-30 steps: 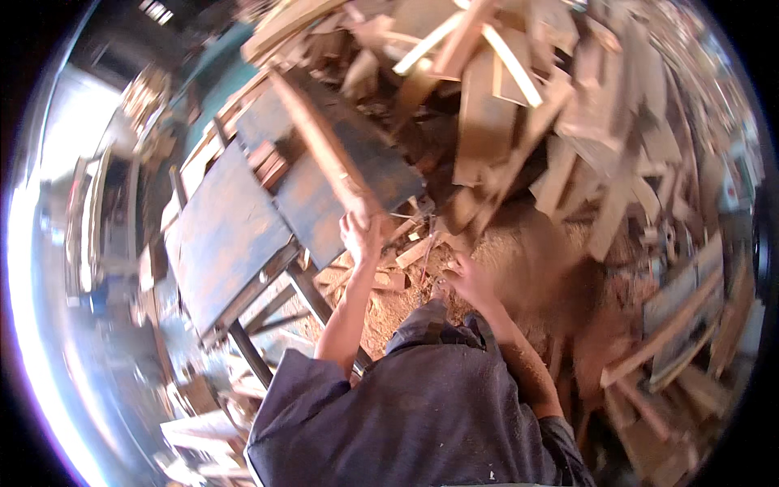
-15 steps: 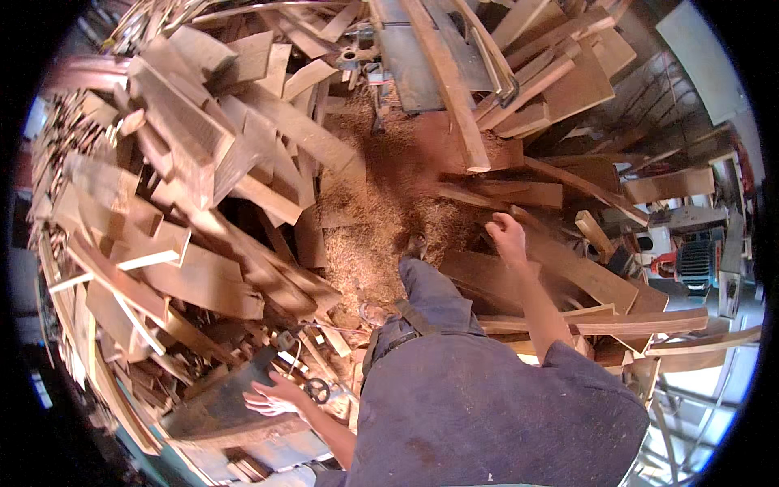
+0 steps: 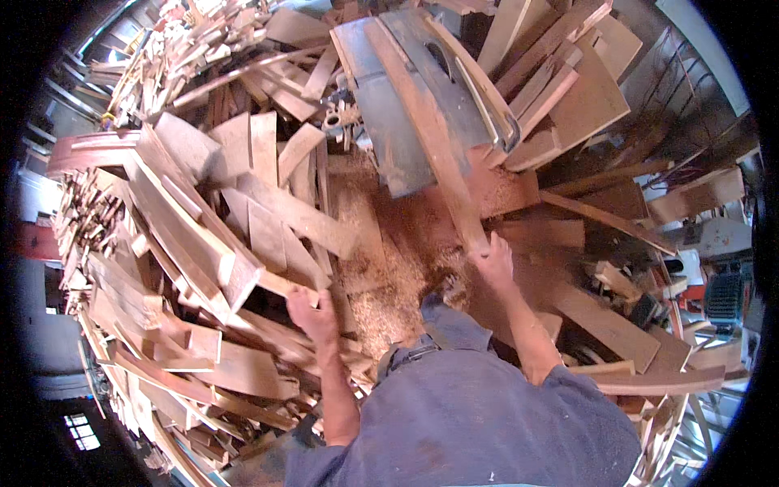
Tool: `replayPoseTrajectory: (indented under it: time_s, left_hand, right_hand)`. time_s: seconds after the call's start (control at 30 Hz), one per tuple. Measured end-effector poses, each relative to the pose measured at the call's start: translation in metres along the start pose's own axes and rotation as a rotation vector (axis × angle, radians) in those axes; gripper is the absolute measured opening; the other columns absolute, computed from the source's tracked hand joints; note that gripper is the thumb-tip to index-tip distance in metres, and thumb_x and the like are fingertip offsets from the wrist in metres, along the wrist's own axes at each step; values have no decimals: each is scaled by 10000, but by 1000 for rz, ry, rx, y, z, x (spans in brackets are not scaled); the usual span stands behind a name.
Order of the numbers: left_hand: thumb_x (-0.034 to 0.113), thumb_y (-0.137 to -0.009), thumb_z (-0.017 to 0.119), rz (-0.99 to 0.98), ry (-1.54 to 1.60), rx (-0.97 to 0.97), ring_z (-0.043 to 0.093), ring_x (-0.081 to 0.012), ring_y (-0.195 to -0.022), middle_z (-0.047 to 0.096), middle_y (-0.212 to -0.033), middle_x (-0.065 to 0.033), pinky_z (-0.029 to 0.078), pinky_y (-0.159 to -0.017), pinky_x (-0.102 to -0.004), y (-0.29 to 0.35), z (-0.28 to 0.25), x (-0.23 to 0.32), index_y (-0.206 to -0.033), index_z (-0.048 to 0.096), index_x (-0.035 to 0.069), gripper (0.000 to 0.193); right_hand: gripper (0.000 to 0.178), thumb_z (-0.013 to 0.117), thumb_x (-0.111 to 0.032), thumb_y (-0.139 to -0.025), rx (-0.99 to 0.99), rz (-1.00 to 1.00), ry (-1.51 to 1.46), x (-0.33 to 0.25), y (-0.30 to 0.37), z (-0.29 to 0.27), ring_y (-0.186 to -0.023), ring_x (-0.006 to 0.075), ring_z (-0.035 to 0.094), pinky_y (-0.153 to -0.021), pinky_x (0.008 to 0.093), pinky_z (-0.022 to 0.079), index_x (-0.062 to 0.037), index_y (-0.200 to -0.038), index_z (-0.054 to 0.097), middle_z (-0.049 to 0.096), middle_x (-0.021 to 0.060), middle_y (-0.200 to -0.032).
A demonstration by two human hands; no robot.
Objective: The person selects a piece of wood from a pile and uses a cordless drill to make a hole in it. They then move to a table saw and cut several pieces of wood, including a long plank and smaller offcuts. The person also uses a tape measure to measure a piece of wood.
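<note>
My right hand (image 3: 493, 264) is closed at the near end of a long wooden plank (image 3: 434, 146), with the thumb side up. The plank lies lengthwise over a grey metal machine table (image 3: 381, 122), its near end sticking out past the edge. On the left, my left hand (image 3: 314, 316) is closed, fingers curled, beside the end of a pale board (image 3: 280, 284) in the pile. Whether those fingers grip the board is hidden. A curved wooden strip (image 3: 466, 69) also rests on the machine table, right of the plank.
Boards (image 3: 187, 260) are heaped along my left side, and thin offcuts (image 3: 195, 53) pile up behind them. More boards (image 3: 588, 97) lean at the far right. Sawdust (image 3: 381, 304) covers the floor at my feet. A blue-green motor (image 3: 722, 296) stands at the right.
My right hand has moved forward onto the plank's end. My left hand has swung forward from the lower left, its fingers going from spread to curled. The view has shifted.
</note>
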State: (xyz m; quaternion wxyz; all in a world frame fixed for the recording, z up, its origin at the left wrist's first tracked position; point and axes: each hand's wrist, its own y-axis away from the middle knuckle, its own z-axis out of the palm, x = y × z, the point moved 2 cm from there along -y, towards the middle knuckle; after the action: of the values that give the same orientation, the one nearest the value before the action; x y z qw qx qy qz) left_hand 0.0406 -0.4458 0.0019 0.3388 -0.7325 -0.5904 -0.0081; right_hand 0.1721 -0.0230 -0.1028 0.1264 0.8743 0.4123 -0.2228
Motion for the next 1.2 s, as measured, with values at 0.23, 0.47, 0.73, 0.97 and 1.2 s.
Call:
replayPoseTrajectory:
  time_s: [0.23,0.47,0.73,0.97,1.2]
  left_hand:
    - [132,-815,741,98,249,-314,554,-428,-1150,599,-1184,-249,442,-998,-490,-53,100,97,-1076,598,-55,351]
    - [136,-817,735,252,465,-524,590,-408,-1072,621,-1121,-217,474,-943,-476,-108,171,167,-1058,597,-36,326]
    - [160,-839,722,335,558,-742,588,-425,-1104,630,-1146,-230,481,-946,-463,-174,252,209,-1097,605,-47,351]
    - [292,-920,711,5,676,-953,556,-375,-1280,581,-1378,-252,451,-1070,-425,-236,350,192,-1361,528,-65,596]
    - [339,-987,663,-602,989,-1047,642,-231,-1081,660,-1233,-92,535,-886,-376,-314,436,200,-1286,575,36,435]
  right_hand:
    - [1053,830,-414,-733,-319,197,-64,-27,-42,2,-1254,476,513,-1035,540,452,-10,-1533,277,503,295,-1371]
    - [1080,829,-399,-723,-279,231,-223,-24,-35,11,-1321,459,486,-1071,525,439,-60,-1560,236,472,295,-1441]
    - [1031,811,-375,-717,-363,321,-186,-30,-47,7,-1244,462,555,-1023,515,483,-74,-1538,266,521,296,-1390]
    - [806,748,-277,-711,-390,507,-194,-36,-47,-2,-1253,422,561,-1056,488,460,-62,-1427,447,594,262,-1318]
    - [858,828,-306,-653,-276,537,-160,-83,-50,-98,-1178,402,615,-998,478,511,-42,-1405,510,632,242,-1276]
